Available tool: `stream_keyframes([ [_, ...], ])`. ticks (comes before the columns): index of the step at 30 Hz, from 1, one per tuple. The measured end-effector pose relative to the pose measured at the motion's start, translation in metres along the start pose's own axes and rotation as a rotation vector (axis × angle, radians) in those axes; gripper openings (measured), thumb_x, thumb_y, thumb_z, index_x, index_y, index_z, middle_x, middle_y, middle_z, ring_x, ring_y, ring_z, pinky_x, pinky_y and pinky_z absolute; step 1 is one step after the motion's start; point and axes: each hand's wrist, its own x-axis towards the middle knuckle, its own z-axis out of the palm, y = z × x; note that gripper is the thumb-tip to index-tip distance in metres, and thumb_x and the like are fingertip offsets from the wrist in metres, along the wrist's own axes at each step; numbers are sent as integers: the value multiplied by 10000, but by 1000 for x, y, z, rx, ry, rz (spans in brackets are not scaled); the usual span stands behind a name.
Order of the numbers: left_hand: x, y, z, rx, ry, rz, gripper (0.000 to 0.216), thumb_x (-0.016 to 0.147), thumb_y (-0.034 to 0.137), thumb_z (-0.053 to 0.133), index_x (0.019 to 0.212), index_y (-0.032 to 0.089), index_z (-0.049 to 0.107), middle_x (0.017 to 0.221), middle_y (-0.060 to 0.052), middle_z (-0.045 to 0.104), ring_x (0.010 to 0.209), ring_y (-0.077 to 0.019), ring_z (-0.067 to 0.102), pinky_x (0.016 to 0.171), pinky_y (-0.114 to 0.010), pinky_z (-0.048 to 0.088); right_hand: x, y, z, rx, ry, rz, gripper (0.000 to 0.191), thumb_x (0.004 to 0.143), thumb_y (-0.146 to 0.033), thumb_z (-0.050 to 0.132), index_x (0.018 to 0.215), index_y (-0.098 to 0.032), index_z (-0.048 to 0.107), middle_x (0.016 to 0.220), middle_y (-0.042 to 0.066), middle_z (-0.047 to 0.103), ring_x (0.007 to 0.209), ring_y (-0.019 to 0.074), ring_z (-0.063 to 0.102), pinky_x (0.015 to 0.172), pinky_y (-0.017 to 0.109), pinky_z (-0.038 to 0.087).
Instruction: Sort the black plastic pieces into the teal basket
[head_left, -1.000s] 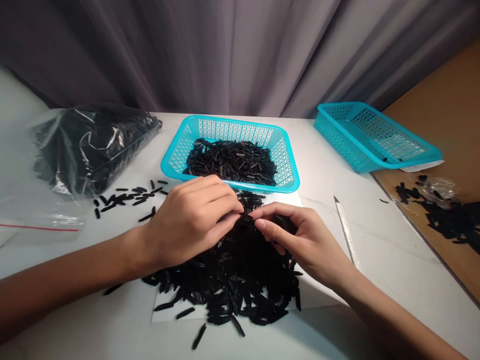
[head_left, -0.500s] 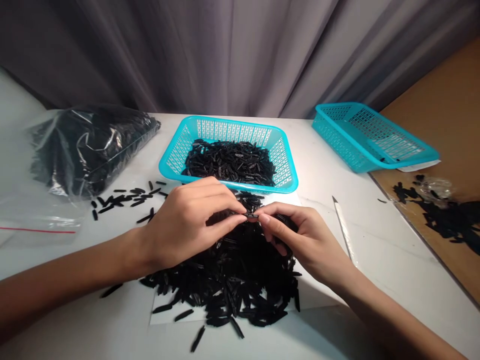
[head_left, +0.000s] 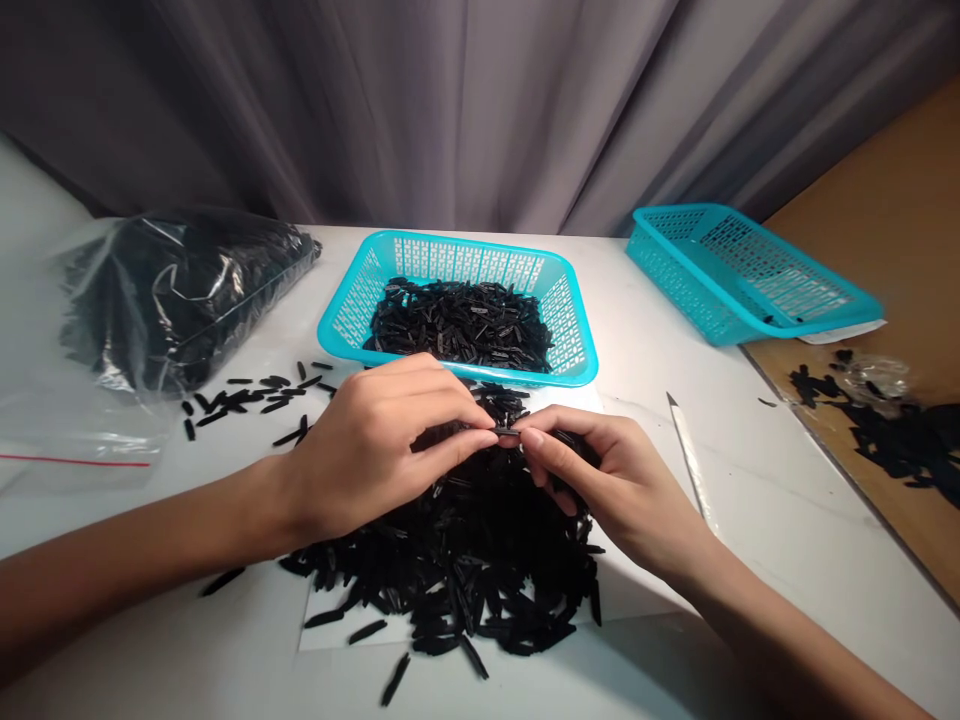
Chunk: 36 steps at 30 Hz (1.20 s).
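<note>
My left hand (head_left: 375, 445) and my right hand (head_left: 600, 480) meet fingertip to fingertip over a heap of small black plastic pieces (head_left: 465, 560) lying on a white sheet. Both hands pinch one small black piece (head_left: 504, 431) between thumbs and forefingers. Just behind the hands stands a turquoise basket (head_left: 574, 345) holding many more black pieces.
A clear bag of black pieces (head_left: 172, 295) lies at the left, with loose pieces (head_left: 247, 395) scattered beside it. A second turquoise basket (head_left: 750, 270) sits at the back right. A white craft knife (head_left: 690, 460) lies right of my hand. More black pieces (head_left: 892, 435) lie on a brown board.
The hands have stayed in place over the heap; the fingertips shifted slightly while turning the small piece held between them.
</note>
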Motion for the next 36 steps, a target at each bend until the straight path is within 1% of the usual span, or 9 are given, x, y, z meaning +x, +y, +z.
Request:
stream_keyframes([
  [4, 11, -30, -23, 303, 227, -93, 36, 905, 207, 681, 914, 192, 712, 922, 4, 743, 871, -163, 656, 848, -319, 514, 1, 1, 0, 133, 6, 21, 278, 922, -434, 659, 967, -173, 744, 647, -34, 532, 487, 59, 444, 441, 208, 270],
  [7, 19, -46, -38, 433, 316, -201, 385, 829, 248, 772, 1187, 185, 647, 1169, -9, 682, 1083, -228, 603, 1016, -385, 472, 4, 2, 2, 356, -29, 127, 323, 942, -464, 617, 1071, -188, 723, 656, -44, 513, 453, 44, 359, 437, 212, 211],
  [9, 19, -39, -35, 373, 281, -154, 417, 834, 240, 756, 1225, 173, 628, 1211, -47, 661, 1130, -257, 584, 1019, -415, 471, 6, 4, 5, 420, -70, 194, 370, 939, -517, 595, 1019, -174, 710, 653, -47, 499, 440, 41, 317, 440, 217, 185],
  [12, 12, -15, -12, 93, -48, 27, 196, 868, 190, 709, 1063, 198, 683, 1100, -64, 678, 1059, -214, 599, 957, -373, 493, 5, 11, 10, 387, -183, 166, 542, 890, -665, 566, 750, -144, 619, 650, -32, 489, 456, 46, 329, 440, 220, 184],
  [14, 5, -1, 6, -29, -195, 99, 101, 921, 197, 641, 1004, 160, 684, 1068, -87, 674, 1028, -214, 585, 923, -367, 493, 4, 15, 12, 341, -275, 110, 582, 840, -728, 574, 748, -153, 576, 658, -27, 497, 477, 57, 361, 434, 211, 222],
  [19, -6, 6, 26, -137, -161, 23, 116, 931, 238, 625, 902, 142, 684, 1021, -88, 656, 954, -193, 584, 866, -334, 490, 3, 20, 15, 243, -306, 55, 507, 802, -647, 693, 890, -168, 553, 660, -39, 527, 495, 71, 422, 438, 190, 344],
  [25, -8, 5, 27, 73, -143, 164, 118, 905, 200, 593, 965, 130, 667, 1051, -113, 674, 989, -249, 604, 810, -380, 487, 3, 17, 22, 190, -247, 49, 458, 804, -558, 737, 966, -174, 546, 678, -52, 520, 515, 80, 445, 453, 191, 370],
  [31, -10, 2, 32, 124, 10, 165, 81, 915, 224, 597, 907, 172, 658, 972, -78, 699, 898, -219, 634, 768, -368, 500, 8, 27, 23, 140, -188, -26, 479, 847, -638, 629, 801, -170, 536, 642, -48, 484, 488, 70, 412, 447, 196, 343],
  [36, -12, 3, 34, 205, -45, 137, 72, 884, 213, 624, 933, 162, 611, 911, -47, 703, 857, -195, 643, 765, -342, 521, 14, 38, 21, 109, -188, -55, 559, 779, -725, 627, 717, -175, 552, 616, -25, 504, 438, 64, 418, 404, 206, 254],
])
